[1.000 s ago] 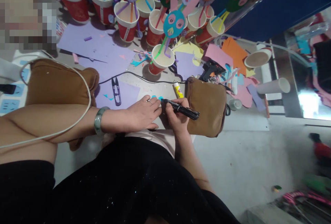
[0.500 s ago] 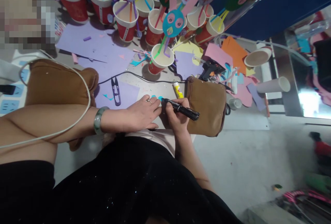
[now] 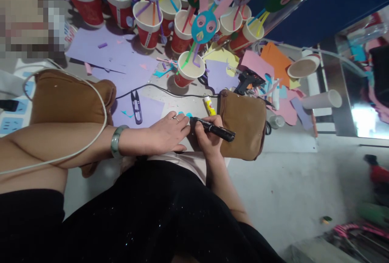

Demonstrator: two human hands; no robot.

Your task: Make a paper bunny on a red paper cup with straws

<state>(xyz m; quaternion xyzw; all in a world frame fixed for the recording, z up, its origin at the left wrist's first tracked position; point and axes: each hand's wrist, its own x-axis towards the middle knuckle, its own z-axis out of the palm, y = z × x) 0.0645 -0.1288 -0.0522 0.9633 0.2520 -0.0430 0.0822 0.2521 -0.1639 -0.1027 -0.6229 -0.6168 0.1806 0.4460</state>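
My right hand (image 3: 210, 135) is closed around a black marker pen (image 3: 217, 128), its tip pointing left at small blue paper pieces (image 3: 189, 115) on the table. Flat on the tabletop rests my left hand (image 3: 167, 133), fingers stretched toward those pieces and partly covering them. A yellow glue stick (image 3: 209, 105) lies just beyond the marker. To the left, dark thread snips (image 3: 136, 107) lie on purple paper (image 3: 153, 109). Past my hands, a blue rabbit-faced figure (image 3: 204, 27) on straws stands in a paper cup (image 3: 189, 70).
Brown cushions flank my hands, one on the left (image 3: 68, 97) and one on the right (image 3: 242, 125). Several red paper cups (image 3: 148, 28) with straw figures crowd the back. A glue gun (image 3: 247, 81) and paper scraps (image 3: 258, 63) lie right. A white cable (image 3: 101, 99) crosses my left forearm.
Almost nothing differs. The marker and my right hand have shifted very slightly to the right, with a little more blue paper showing at the tip.
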